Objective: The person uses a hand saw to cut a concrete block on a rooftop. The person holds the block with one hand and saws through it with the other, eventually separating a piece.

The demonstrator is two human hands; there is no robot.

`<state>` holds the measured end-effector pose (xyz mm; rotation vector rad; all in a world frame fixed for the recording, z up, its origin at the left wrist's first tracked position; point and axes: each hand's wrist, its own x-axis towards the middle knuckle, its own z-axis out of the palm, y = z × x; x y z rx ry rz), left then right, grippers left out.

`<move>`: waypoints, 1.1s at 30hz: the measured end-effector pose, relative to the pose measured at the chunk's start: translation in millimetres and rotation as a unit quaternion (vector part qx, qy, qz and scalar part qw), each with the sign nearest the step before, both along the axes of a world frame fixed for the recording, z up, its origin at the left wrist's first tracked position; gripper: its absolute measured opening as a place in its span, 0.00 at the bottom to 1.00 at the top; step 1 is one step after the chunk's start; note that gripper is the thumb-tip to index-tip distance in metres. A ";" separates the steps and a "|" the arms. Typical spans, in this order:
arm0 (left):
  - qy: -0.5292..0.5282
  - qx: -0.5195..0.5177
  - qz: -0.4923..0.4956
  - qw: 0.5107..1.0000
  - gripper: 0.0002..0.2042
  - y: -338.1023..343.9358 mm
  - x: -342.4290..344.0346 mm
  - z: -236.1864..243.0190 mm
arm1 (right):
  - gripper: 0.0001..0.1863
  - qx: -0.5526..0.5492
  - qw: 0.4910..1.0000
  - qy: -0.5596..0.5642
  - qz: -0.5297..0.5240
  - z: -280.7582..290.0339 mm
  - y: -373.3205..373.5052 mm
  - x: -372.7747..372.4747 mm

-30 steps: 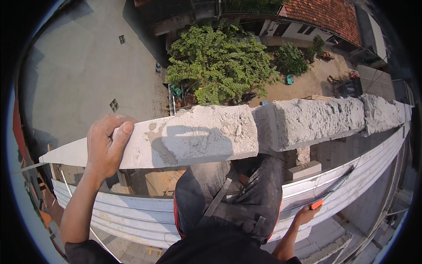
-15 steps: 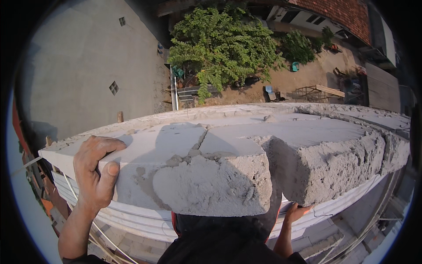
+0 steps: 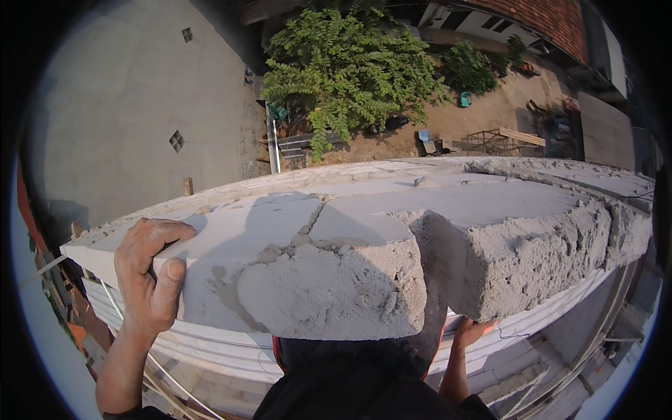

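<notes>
My left hand is clamped over the left part of a pale concrete block wall, its fingers bent over the top edge and its thumb against the near face. Beside it, grey mortar is smeared over the near face of a jutting block. A shadowed gap parts that block from a rough-faced block on the right. Under the lower edge of this right block sits my right hand, seen only in part. Its fingertips are hidden, so its hold cannot be made out.
The wall stands high above a dirt yard with a leafy tree. A grey plastered wall rises at the left. Below the wall on my side are poles and planks. Timber lengths lie in the yard.
The view has shifted slightly, so the yard and wall sit a little higher and further left. Both hands keep their places on the blocks.
</notes>
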<state>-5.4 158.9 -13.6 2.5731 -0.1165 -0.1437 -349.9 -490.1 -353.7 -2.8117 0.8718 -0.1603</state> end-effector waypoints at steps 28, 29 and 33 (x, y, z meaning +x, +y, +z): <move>-0.018 -0.005 -0.018 1.000 0.27 2.8 0.2 -2.5 | 0.53 0.079 0.976 -0.005 -0.201 49.0 55.0 68.9; -0.016 -0.004 -0.018 1.000 0.27 2.6 0.1 -1.3 | 0.54 0.082 0.975 0.000 -0.208 51.1 56.6 72.0; -0.013 -0.003 -0.009 1.000 0.27 2.8 -2.0 -0.3 | 0.54 0.079 0.972 0.015 -0.221 53.4 57.1 76.2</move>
